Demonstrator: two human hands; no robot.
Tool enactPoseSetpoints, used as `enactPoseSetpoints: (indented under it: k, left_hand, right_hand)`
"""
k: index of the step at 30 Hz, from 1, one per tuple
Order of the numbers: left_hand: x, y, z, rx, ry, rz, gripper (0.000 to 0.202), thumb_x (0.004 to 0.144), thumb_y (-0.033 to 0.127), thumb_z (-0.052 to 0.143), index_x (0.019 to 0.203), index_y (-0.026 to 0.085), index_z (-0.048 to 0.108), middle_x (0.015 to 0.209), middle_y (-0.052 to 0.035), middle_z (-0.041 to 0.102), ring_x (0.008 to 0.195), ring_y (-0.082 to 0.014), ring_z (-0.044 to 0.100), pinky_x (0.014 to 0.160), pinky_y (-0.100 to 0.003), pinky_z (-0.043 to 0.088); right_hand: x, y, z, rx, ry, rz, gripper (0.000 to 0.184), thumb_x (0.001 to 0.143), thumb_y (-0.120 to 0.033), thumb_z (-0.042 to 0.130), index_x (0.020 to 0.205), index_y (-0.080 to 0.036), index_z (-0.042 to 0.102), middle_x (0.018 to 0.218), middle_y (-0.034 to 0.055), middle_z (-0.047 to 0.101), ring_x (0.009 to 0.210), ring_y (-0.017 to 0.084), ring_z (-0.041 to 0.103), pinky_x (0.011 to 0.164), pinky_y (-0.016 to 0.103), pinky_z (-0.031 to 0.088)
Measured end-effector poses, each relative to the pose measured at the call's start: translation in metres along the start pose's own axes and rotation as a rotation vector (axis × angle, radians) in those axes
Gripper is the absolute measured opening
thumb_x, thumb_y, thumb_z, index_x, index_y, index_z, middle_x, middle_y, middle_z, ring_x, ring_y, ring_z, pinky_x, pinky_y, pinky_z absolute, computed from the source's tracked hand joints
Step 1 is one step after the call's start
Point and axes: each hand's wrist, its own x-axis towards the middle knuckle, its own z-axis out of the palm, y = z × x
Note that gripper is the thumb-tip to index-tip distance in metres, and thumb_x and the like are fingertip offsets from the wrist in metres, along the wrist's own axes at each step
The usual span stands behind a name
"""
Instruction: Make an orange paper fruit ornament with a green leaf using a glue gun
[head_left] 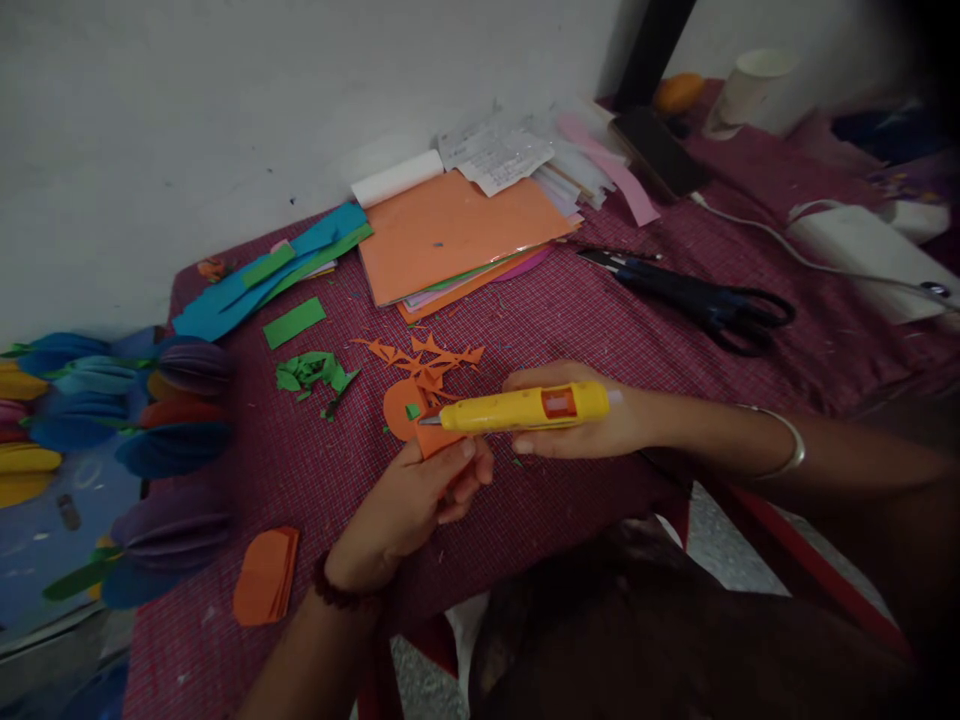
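My right hand (585, 436) is closed around a yellow glue gun (517, 408). Its narrow tip points left, over an orange paper piece (436, 440) that my left hand (420, 495) pinches between thumb and fingers. I cannot tell whether the tip touches the paper. Just behind lies a rounded orange paper shape (400, 408) with a small green bit (412, 411) on it. Jagged orange paper scraps (427, 358) lie beyond. To the left are crumpled green scraps (311, 375) and a green paper rectangle (294, 323). A stack of orange paper cutouts (266, 577) rests near my left wrist.
Large black-handled scissors (697, 300) lie at the right. Stacked coloured sheets (457, 235) and blue strips (270, 275) sit toward the wall. A dark phone (655, 152) with a white cable lies at the back. Layered paper ornaments (172, 445) stand at the left edge.
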Motion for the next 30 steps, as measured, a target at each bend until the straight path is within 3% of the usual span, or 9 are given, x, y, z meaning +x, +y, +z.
enactPoseSetpoints:
  k: [30]
  left_hand:
    - [0.0009,-0.0029,-0.0003,0.051,0.034,-0.021,0.036,0.084,0.049,0.06,0.072,0.015,0.06,0.053,0.0051,0.039,0.042,-0.0056,0.03,0.039,-0.019,0.022]
  right_hand:
    - [0.0008,0.0024,0.002,0.0,0.022,0.04,0.021,0.081,-0.031,0.067,0.082,-0.016,0.052,0.072,-0.0022,0.055,0.06,0.007,0.052,0.053,0.019,0.041]
